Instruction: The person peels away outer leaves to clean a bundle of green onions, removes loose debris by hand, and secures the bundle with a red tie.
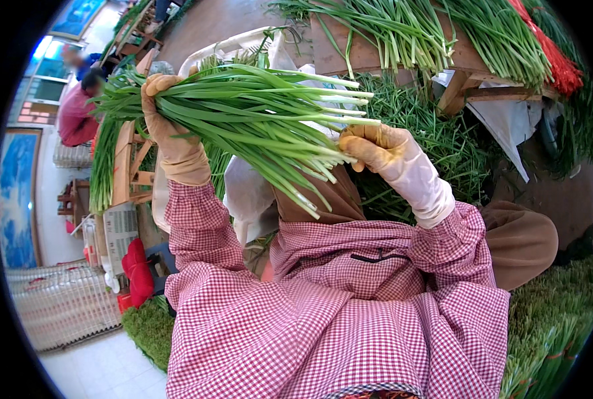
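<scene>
A thick bunch of garlic chives (243, 106) lies across in front of me, its leafy tops to the left and its pale stem ends to the right. My left hand (160, 123), in a stained yellowish glove, is closed round the leafy part and holds the bunch up. At the pale ends, my right hand (376, 147) is closed in a pinch on a stem end; its glove is whitish with yellow-stained fingers. Several lower stems fan out from the bunch toward my lap.
More chives (403, 33) lie on a wooden stand (466, 90) ahead, beside red ties (552, 53). Loose green trimmings (429, 126) heap below it. A white plastic crate (276, 50) stands behind the bunch. At far left a person in pink (77, 113) sits.
</scene>
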Demonstrator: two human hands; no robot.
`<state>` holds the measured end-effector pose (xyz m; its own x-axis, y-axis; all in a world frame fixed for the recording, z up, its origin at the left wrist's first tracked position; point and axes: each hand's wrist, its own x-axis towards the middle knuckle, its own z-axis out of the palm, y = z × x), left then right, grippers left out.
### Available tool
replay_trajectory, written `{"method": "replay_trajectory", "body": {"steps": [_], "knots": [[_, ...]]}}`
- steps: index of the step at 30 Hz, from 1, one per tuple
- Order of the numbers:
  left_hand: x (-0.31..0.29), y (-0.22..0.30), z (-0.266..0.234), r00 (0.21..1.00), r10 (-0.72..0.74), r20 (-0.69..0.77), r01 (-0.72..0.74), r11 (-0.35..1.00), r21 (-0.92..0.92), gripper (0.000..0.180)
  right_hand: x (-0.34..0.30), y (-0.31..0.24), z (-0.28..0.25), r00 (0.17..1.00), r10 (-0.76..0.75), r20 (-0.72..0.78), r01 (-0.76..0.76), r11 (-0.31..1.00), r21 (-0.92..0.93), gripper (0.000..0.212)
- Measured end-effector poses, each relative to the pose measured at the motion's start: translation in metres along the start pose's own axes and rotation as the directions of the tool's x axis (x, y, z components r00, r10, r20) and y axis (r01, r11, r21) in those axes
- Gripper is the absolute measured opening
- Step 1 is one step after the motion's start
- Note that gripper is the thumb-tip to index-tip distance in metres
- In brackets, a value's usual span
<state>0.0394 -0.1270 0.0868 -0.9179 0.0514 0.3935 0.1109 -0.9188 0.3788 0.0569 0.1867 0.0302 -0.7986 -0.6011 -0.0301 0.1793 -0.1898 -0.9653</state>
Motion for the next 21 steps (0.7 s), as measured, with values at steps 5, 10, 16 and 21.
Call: {"method": "replay_trajectory", "body": {"steps": [5,10,16,21], "knots": [[-0.005,0.0,-0.007,0.995,0.094,-0.045,-0.088,0.989,0.116,0.004,0.006,0.008,0.005,1.0,0.004,0.017,-0.001,0.983,-0.183,0.021],[-0.013,0.016,-0.01,0.98,0.2,-0.019,-0.181,0.922,0.343,0.02,-0.004,0.052,-0.057,0.964,0.097,-0.249,-0.243,0.705,-0.666,0.022],[-0.009,-0.005,-0.008,0.937,0.349,-0.036,-0.23,0.689,0.688,0.007,0.001,0.036,-0.037,0.975,-0.107,-0.195,0.06,0.971,-0.231,0.033],[-0.011,-0.022,-0.016,0.962,0.235,-0.135,-0.164,0.902,0.4,0.006,0.022,0.032,0.006,0.976,-0.202,-0.083,0.211,0.969,0.129,0.028]]}}
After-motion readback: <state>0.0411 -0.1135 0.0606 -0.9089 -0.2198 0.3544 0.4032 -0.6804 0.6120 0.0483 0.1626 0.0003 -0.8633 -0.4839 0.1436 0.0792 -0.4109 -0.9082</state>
